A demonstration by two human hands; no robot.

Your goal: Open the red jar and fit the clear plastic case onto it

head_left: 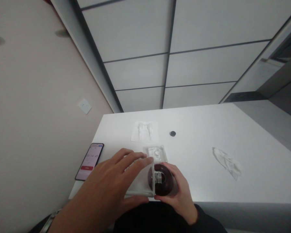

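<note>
My left hand (121, 178) is closed on a clear, box-like transparent case (142, 181), fingers along its top and thumb below. My right hand (180, 187) wraps round a dark red-brown round object (167, 181) with a clear ribbed piece (158, 177) at its middle. The case's right edge overlaps the left side of the round object in this view; whether they touch I cannot tell. Just beyond the hands, a small clear tray (162, 155) with a round recess lies on the white table (196, 145).
A phone (90, 161) showing a timer lies at the table's left edge. Farther back are a white sheet with two translucent pieces (145, 131) and a small dark disc (173, 133). A crumpled clear wrapper (226, 163) lies to the right.
</note>
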